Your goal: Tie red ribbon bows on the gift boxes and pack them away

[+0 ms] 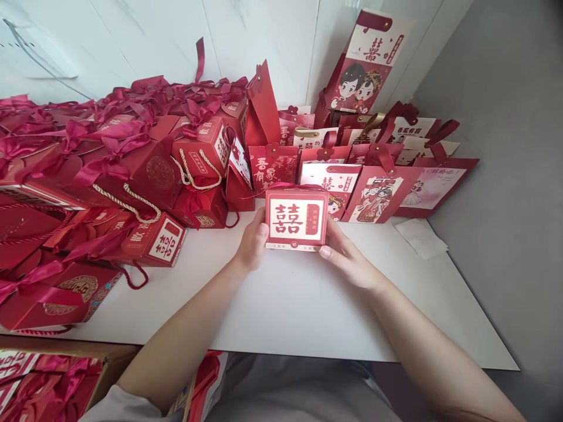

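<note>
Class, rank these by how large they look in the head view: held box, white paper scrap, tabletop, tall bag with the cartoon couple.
Largest to smallest:
tabletop
tall bag
held box
white paper scrap

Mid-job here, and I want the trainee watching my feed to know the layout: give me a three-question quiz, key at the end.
1. Multiple choice. How is the small red-and-white box held?
a) between the left hand and the right hand
b) in one hand only
c) by its ribbon alone
2. True or false. The crumpled white sheet lies on the table, farther right than the held box.
3. Fill in the blank. The heap of ribbon-tied boxes is on the person's ___ side.
Key: 1 a; 2 true; 3 left.
</note>
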The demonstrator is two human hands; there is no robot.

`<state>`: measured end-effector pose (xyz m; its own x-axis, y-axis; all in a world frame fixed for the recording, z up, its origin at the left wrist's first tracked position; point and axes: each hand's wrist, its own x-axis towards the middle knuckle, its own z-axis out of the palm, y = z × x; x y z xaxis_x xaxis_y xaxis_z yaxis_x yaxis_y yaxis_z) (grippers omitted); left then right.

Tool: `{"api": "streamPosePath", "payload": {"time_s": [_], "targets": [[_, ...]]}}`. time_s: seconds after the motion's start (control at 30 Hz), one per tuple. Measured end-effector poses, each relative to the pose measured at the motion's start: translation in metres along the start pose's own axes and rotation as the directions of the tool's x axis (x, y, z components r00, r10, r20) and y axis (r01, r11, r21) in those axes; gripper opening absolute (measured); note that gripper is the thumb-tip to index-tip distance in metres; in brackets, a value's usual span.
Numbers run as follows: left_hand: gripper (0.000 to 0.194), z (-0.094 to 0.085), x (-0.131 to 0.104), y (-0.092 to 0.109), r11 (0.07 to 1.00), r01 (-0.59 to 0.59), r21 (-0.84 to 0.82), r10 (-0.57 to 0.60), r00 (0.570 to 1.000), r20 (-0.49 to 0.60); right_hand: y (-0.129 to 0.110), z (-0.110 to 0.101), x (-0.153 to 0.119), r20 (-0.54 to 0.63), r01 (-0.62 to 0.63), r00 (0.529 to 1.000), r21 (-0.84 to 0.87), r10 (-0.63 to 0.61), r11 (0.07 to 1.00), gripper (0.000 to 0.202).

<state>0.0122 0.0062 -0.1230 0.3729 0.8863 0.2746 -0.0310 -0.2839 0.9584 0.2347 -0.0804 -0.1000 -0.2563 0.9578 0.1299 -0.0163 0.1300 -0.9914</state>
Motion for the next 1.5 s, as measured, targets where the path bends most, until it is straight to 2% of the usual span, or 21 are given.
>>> {"api": "streamPosePath", "payload": {"time_s": [0.3,0.47,0.53,0.6,0.67,0.73,0.8,0.9,1.0,1.07,1.13,1.17,1.23,1.3,1.33,1.37,1.4,1.5], "targets": [[0.073,-0.001,0.001,0.002,1.0,0.009,0.024,-0.009,1.0,-0.006,0.004,0.001,0.001,-0.007,0.008,1.0,-0.013,-0.008,1.0,0.088],[0.076,0.0,-0.001,0.005,0.997,0.073,0.0,-0.073,0.994,0.086,0.004,0.001,0.001,-0.014,0.018,1.0,-0.038,-0.018,0.999,0.086],[0.076,-0.002,0.001,0.01,0.998,0.064,0.025,-0.066,0.991,0.116,0.003,0.0,0.0,-0.028,0.022,0.999,-0.046,-0.024,0.999,0.082],[0.071,-0.007,0.003,0.016,0.992,-0.001,0.127,-0.016,0.991,0.133,0.001,-0.003,0.0,-0.033,0.034,0.999,-0.063,-0.036,0.997,0.083],[0.062,-0.016,0.006,0.023,0.951,-0.064,0.302,0.008,0.983,0.183,-0.001,-0.005,0.001,-0.046,0.031,0.998,-0.13,-0.037,0.991,0.093],[0.051,-0.026,0.008,0.029,0.866,-0.078,0.493,-0.052,0.968,0.244,-0.001,-0.007,0.002,-0.076,0.0,0.997,-0.231,-0.018,0.973,0.107],[0.045,-0.034,0.009,0.035,0.775,-0.073,0.628,-0.127,0.955,0.269,0.002,-0.008,0.005,-0.105,-0.043,0.994,-0.32,0.009,0.946,0.112],[0.044,-0.039,0.008,0.045,0.726,-0.032,0.687,-0.196,0.948,0.252,0.009,-0.01,0.008,-0.111,-0.054,0.994,-0.475,0.001,0.879,0.106],[0.049,-0.036,0.006,0.057,0.806,0.065,0.589,-0.267,0.927,0.264,0.013,-0.013,0.006,-0.11,-0.037,0.993,-0.658,-0.047,0.753,0.096],[0.057,-0.032,0.003,0.065,0.894,0.126,0.429,-0.311,0.865,0.393,0.01,-0.016,0.002,-0.075,-0.013,0.995,-0.731,-0.06,0.683,0.088],[0.058,-0.027,0.0,0.072,0.949,0.195,0.249,-0.3,0.804,0.514,0.0,-0.021,-0.004,-0.021,0.013,0.999,-0.776,-0.047,0.63,0.071],[0.056,-0.024,-0.002,0.075,0.96,0.226,0.167,-0.281,0.797,0.535,-0.006,-0.023,-0.007,-0.006,0.006,1.0,-0.796,-0.017,0.606,0.056],[0.05,-0.016,-0.007,0.078,0.961,0.275,0.013,-0.242,0.822,0.516,-0.02,-0.026,-0.011,-0.097,-0.079,0.995,-0.828,-0.003,0.555,0.033],[0.045,-0.007,-0.013,0.079,0.94,0.315,-0.132,-0.21,0.838,0.503,-0.031,-0.026,-0.014,-0.246,-0.11,0.951,-0.834,-0.186,0.54,0.029],[0.044,-0.003,-0.016,0.078,0.922,0.334,-0.196,-0.194,0.837,0.512,-0.036,-0.023,-0.015,-0.294,-0.079,0.903,-0.83,-0.314,0.553,0.029],[0.043,0.001,-0.019,0.077,0.901,0.352,-0.252,-0.179,0.833,0.523,-0.039,-0.019,-0.015,-0.312,-0.015,0.849,-0.821,-0.427,0.571,0.03],[0.042,0.005,-0.021,0.076,0.88,0.368,-0.3,-0.166,0.83,0.532,-0.041,-0.013,-0.016,-0.29,0.077,0.814,-0.804,-0.504,0.589,0.029],[0.042,0.016,-0.027,0.073,0.829,0.411,-0.379,-0.148,0.815,0.56,-0.042,0.011,-0.018,-0.277,0.299,0.755,-0.661,-0.594,0.688,0.024]]}}
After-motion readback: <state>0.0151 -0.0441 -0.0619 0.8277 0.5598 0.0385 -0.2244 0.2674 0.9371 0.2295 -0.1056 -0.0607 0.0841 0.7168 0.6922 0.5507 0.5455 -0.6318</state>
